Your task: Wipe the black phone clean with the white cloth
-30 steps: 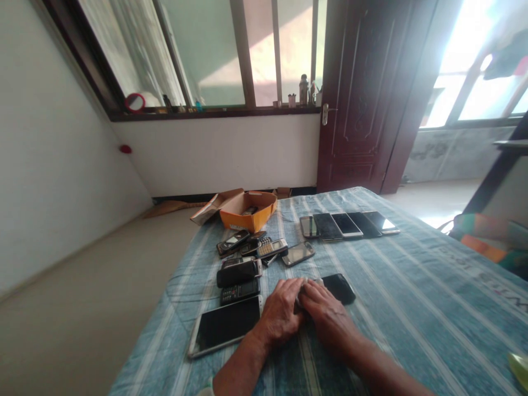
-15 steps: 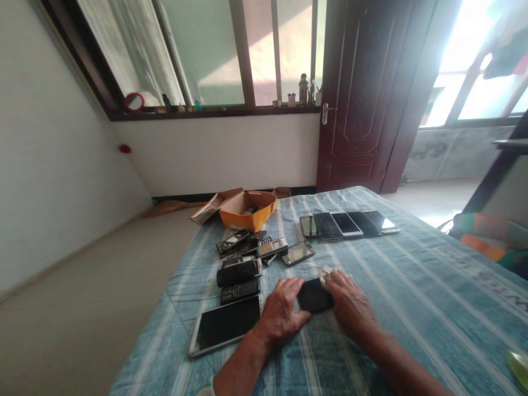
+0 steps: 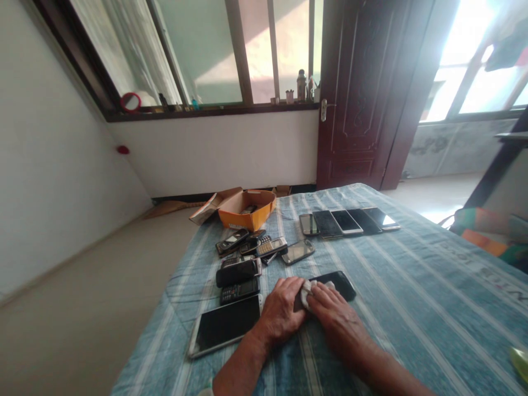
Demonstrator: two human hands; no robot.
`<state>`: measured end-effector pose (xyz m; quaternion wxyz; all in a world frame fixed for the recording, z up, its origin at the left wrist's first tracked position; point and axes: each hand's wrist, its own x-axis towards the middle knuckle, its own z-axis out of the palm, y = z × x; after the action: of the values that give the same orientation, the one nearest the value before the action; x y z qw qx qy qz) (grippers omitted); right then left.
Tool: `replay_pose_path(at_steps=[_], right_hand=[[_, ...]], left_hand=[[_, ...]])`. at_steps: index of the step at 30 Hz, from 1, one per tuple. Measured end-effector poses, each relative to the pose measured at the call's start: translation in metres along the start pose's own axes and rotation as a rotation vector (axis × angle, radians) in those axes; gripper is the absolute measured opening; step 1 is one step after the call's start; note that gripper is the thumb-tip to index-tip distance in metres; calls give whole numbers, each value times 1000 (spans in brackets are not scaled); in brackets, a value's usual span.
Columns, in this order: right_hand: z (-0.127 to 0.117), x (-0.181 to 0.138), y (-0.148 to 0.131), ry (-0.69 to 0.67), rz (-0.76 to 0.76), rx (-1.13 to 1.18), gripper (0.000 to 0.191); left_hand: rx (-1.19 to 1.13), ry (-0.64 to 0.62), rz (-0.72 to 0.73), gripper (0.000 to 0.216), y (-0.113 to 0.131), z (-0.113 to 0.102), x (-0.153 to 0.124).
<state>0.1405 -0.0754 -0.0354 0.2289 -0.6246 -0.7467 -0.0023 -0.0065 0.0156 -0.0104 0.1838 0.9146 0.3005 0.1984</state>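
Note:
A black smartphone (image 3: 341,285) lies on the striped blue cloth, its left part covered by my hands. My left hand (image 3: 284,303) grips its left end between thumb and fingers. Under the fingers of my right hand (image 3: 332,311) a crumpled white cloth (image 3: 306,292) is pressed on the phone's screen. A white-framed tablet (image 3: 226,325) lies by my left wrist. Beyond it sit a black keypad phone (image 3: 240,290) and a dark rounded phone (image 3: 236,273). A grey touchscreen phone (image 3: 297,252) rests just beyond my hands.
An open orange box (image 3: 247,220) with phones inside stands at the far left edge of the cloth-covered surface (image 3: 412,308). Several old phones (image 3: 270,246) are heaped before it. A row of smartphones (image 3: 346,221) lies at the back right. A dark red door (image 3: 363,93) stands behind.
My right hand has slid the white cloth leftward across the phone, towards my left hand, uncovering the phone's right end. My left hand keeps its hold in about the same place.

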Motion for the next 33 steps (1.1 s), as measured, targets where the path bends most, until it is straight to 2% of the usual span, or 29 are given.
replay_pose_path(at_steps=[7, 11, 18, 26, 33], right_hand=[[-21, -6, 35, -46, 173, -36, 57], [-27, -6, 44, -61, 181, -34, 65], [-22, -4, 29, -44, 55, 23, 52], [-26, 1, 12, -107, -112, 113, 56], [-22, 11, 2, -103, -233, 176, 49]], left_hand=[[-1, -47, -48, 60, 5, -6, 2], [-2, -46, -60, 58, 7, -6, 2], [-6, -45, -46, 58, 4, -4, 1], [-5, -46, -5, 54, 4, -5, 1], [-31, -56, 25, 67, -1, -6, 1]])
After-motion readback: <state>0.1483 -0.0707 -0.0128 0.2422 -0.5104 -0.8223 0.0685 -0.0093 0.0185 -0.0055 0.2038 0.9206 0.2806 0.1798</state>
